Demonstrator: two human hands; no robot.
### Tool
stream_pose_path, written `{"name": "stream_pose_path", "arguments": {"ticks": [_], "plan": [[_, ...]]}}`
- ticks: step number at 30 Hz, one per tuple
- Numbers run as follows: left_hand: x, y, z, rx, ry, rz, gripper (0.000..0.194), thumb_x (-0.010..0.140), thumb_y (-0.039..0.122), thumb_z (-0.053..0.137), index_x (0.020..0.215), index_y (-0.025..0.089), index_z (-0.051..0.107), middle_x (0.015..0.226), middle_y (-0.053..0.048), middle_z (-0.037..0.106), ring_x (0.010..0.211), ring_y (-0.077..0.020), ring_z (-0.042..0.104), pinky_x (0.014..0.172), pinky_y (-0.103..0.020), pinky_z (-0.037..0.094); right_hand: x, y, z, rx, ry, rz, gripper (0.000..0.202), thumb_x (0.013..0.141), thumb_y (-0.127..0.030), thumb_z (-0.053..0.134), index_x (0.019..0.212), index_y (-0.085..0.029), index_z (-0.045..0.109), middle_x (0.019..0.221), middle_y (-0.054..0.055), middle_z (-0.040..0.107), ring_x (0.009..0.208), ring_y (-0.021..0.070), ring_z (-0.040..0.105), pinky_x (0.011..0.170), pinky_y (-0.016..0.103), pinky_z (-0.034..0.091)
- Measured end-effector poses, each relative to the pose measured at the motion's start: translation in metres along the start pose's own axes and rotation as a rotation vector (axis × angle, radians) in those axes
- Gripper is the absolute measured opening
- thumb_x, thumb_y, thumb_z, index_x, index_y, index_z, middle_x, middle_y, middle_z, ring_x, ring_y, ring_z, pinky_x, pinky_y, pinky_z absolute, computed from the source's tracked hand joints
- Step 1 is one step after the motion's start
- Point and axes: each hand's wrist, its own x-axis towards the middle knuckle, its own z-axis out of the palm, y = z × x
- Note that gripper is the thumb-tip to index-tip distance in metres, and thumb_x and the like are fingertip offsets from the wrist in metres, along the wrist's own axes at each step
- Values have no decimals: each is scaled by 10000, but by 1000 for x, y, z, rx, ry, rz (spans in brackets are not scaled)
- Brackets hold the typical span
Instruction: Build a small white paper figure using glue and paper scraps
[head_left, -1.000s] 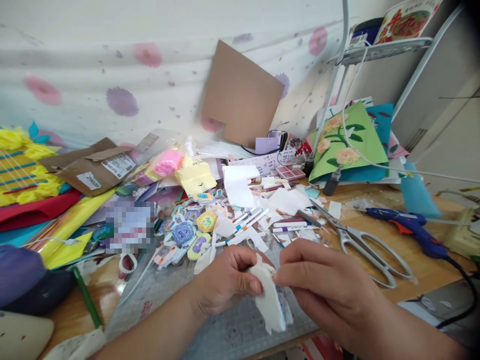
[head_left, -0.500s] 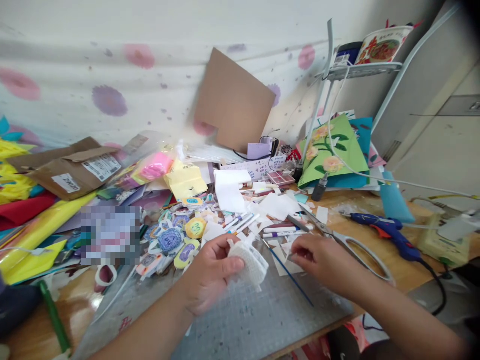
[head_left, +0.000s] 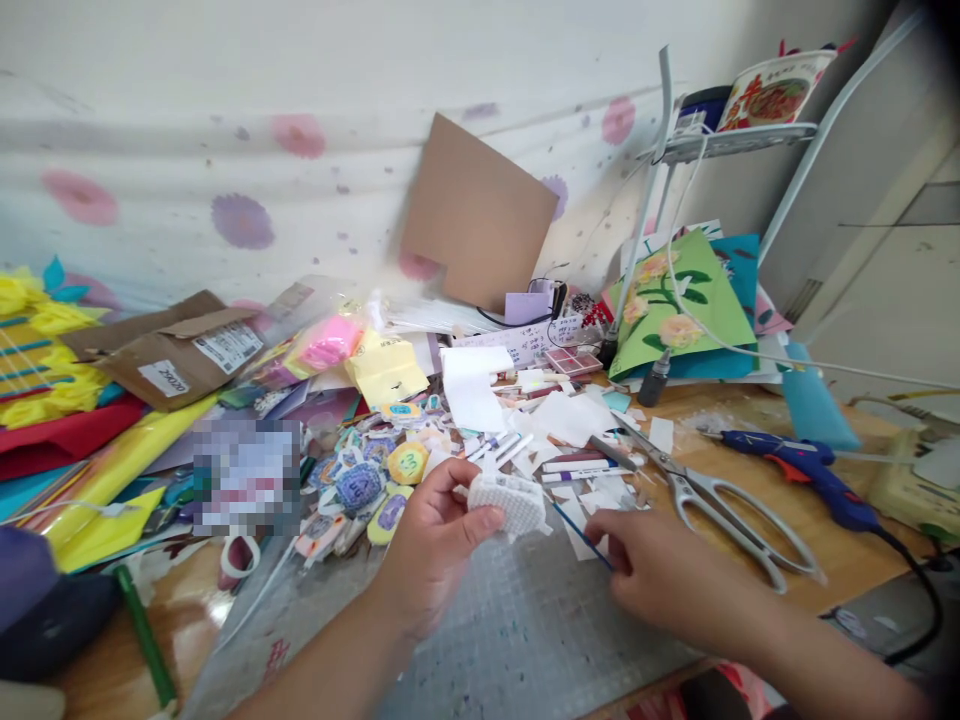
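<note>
My left hand (head_left: 442, 530) pinches a small white grid-textured craft piece (head_left: 508, 503) between thumb and fingers, raised above the grey cutting mat (head_left: 480, 640). At the right side of the mat, my right hand (head_left: 645, 560) has its fingers curled on a thin blue stick (head_left: 577, 528); the stick's near end is hidden behind the hand. White paper scraps (head_left: 581, 535) lie under and beside these fingers. Large scissors (head_left: 720, 510) with grey handles rest just beyond my right hand.
Colourful cut-out badges (head_left: 360, 485) pile up left of my hands. Markers (head_left: 585, 470) and paper fill the middle. A blue glue gun (head_left: 810, 470) with a black cord lies right, below a metal rack (head_left: 739, 140). A cardboard box (head_left: 180, 350) and green pen (head_left: 146, 635) are left.
My right hand has moved from the paper scraps onto the blue stick. The white piece has turned slightly in my left hand. The whole view has shifted a little.
</note>
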Motion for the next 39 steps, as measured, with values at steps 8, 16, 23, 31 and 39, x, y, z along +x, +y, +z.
{"name": "stream_pose_path", "arguments": {"ticks": [8, 16, 23, 31, 39], "plan": [[-10, -5, 0, 259, -98, 39, 251, 621, 202, 779, 753, 185, 566, 742, 9, 641, 675, -122, 562, 641, -238, 437, -23, 9, -34, 1037, 300, -57, 100, 816, -283, 600, 773, -202, 559, 593, -21, 584, 511, 111, 535, 459, 194, 442], [-14, -8, -3, 712, -173, 188, 161, 707, 265, 705, 812, 190, 609, 816, -65, 686, 777, -223, 635, 726, -325, 457, -31, -26, -26, 815, 520, -396, 122, 831, -185, 619, 903, -283, 616, 866, -6, 662, 856, 162, 632, 702, 219, 546], [-14, -9, -3, 737, -216, 203, 143, 723, 285, 692, 800, 192, 615, 755, -52, 692, 701, -197, 629, 646, -278, 450, -25, -37, -28, 633, 504, -483, 190, 800, -93, 604, 866, -270, 622, 806, -2, 667, 777, 174, 644, 672, 266, 536], [-15, -6, 1, 643, -227, 188, 184, 714, 322, 708, 785, 174, 625, 691, -29, 664, 636, -161, 599, 597, -239, 441, -23, -38, -28, 582, 476, -488, 168, 806, -93, 598, 842, -257, 604, 780, -13, 652, 742, 157, 626, 651, 256, 505], [-18, -8, 4, 696, -187, 152, 200, 703, 345, 703, 718, 170, 606, 651, -19, 623, 612, -154, 567, 585, -245, 419, -22, -40, -25, 536, 456, -487, 100, 820, -120, 584, 819, -219, 598, 735, -2, 638, 699, 155, 611, 628, 260, 491]]}}
